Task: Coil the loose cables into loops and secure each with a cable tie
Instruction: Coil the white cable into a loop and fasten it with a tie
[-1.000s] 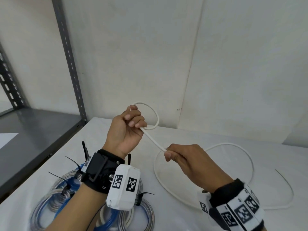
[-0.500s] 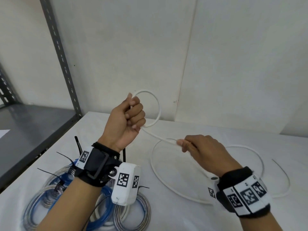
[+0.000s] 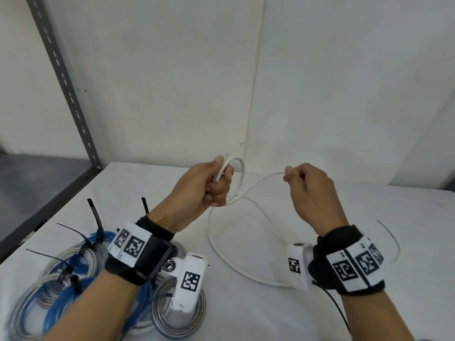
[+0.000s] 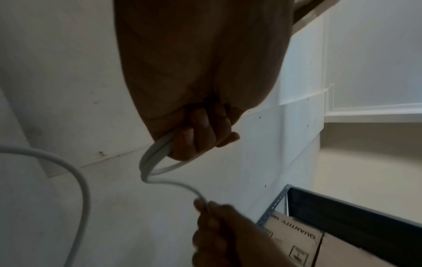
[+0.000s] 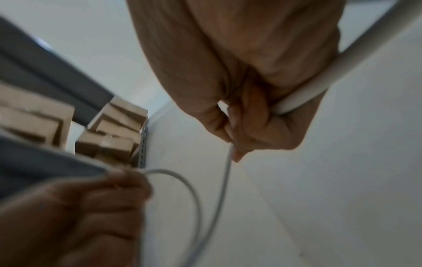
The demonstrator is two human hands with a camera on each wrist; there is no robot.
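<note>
Cable (image 3: pixel 248 190), white, is what we are coiling now, held up above the table (image 3: pixel 246 316). Our left hand (image 3: pixel 202 188) is clenched around a small loop of it, and the left wrist view shows two turns lying side by side against the fingers (image 4: pixel 200 137). Our right hand (image 3: pixel 307 188) pinches the strand a little further along, between thumb and fingertips, raised level with the left. From there the rest trails down in a wide arc on the table and ends near the right edge, so we judge most of this cable is yet to be gathered. No tie is on it so far. By our left forearm lie the coils (image 3: pixel 73 279), blue and clear, each bound with a black tie (image 3: pixel 96 222). Those look done; this one has only begun.
</note>
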